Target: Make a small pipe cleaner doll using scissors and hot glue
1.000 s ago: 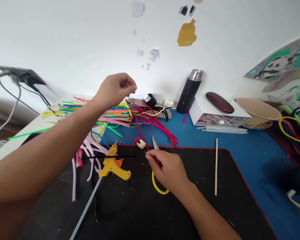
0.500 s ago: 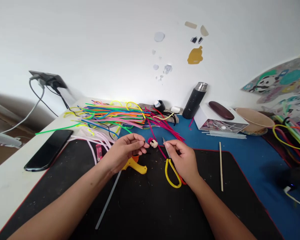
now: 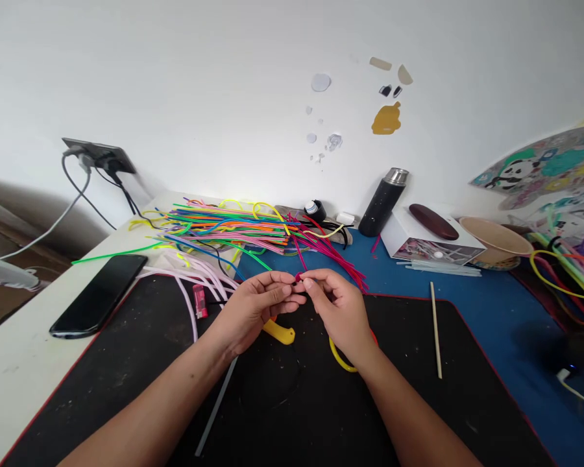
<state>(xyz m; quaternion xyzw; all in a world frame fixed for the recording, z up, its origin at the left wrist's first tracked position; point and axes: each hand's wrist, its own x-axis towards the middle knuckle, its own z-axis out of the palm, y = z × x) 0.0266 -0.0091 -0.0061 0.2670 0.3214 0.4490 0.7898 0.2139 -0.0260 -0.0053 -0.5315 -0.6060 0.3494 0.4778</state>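
My left hand (image 3: 267,301) and my right hand (image 3: 338,311) meet above the black mat (image 3: 394,402). The fingers of each are closed, and a small magenta piece (image 3: 298,277) shows between the two sets of fingertips; most of it is hidden. Under my right hand, the yellow scissors handle (image 3: 339,357) shows, with a bit of red-orange handle beside it. A yellow glue gun-like tool (image 3: 279,332) lies partly behind my left hand. From below that hand a translucent stick (image 3: 217,405) runs toward the front.
Behind my hands lies a pile of coloured pipe cleaners (image 3: 228,224), with magenta ones (image 3: 338,259) at its right. A phone (image 3: 100,295) and a pink lighter-like object (image 3: 200,301) are on the left. A wooden stick (image 3: 436,331), black flask (image 3: 383,202) and white box (image 3: 433,243) are on the right.
My hands have come together, and the magenta piece with a cream part is now mostly covered by fingers. The scissors blade seen by my right fingers is hidden. The view has shifted slightly.
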